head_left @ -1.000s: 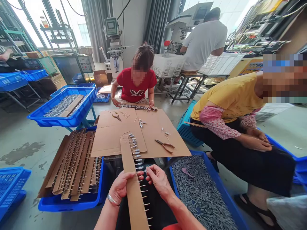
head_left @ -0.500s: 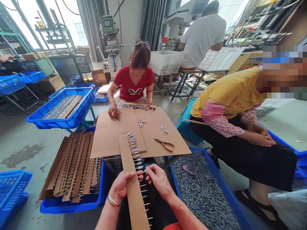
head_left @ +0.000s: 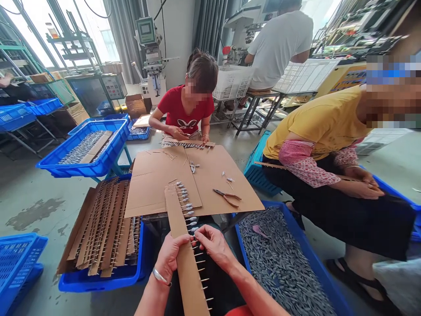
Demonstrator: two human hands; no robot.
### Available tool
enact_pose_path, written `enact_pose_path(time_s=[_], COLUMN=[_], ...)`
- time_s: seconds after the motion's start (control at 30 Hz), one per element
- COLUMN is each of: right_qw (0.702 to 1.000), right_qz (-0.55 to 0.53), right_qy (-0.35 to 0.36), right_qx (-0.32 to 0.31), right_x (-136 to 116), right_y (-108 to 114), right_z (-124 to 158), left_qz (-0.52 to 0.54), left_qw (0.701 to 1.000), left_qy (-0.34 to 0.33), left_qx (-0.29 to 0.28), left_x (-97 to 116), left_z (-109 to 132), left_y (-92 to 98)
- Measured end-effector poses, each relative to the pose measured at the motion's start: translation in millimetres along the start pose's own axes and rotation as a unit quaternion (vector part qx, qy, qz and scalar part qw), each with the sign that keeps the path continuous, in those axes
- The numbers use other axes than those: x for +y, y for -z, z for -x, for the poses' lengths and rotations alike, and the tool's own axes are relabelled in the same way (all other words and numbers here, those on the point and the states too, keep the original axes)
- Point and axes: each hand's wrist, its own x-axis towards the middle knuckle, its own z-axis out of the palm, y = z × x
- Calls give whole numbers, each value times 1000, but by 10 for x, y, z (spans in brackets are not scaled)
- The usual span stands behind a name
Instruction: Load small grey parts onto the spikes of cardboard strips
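My left hand (head_left: 171, 254) grips a long cardboard strip (head_left: 184, 250) that runs from my lap up onto the cardboard-covered table (head_left: 210, 175). Thin pins stick out along the strip's right edge, and the upper ones carry small grey pieces (head_left: 184, 202). My right hand (head_left: 213, 245) is pinched at a pin just beside the left thumb, with something small and hard to make out between the fingertips. A silver bracelet is on my left wrist.
Pliers (head_left: 226, 196) lie on the table. A blue crate (head_left: 283, 263) of grey pieces is at my right, another crate (head_left: 98, 237) stacked with pinned strips at my left. A person in red (head_left: 187, 109) sits opposite, one in yellow (head_left: 322, 145) at the right.
My hands have slid slightly up the strip. The person in red took a hand off the table and now bends over a strip; the view shifted a little.
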Motion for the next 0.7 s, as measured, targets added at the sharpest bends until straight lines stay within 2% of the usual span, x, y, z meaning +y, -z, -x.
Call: enact_pose_path(time_s=[0.2,0.4,0.7], right_qw=[1000,999,999], right_qz=[-6,0,-24], right_qy=[1,8,9], right_qx=[21,34,21], right_x=[-17,0,-18], right_y=[-14,0,-10], right_z=[-7,-15,-31], left_qz=[1,-21,-12], left_qw=[1000,999,999], left_qy=[7,-36,-28], left_qx=[0,16,22], left_x=[4,-31,-36], left_z=[-10,1,1], left_y=[29,27,35])
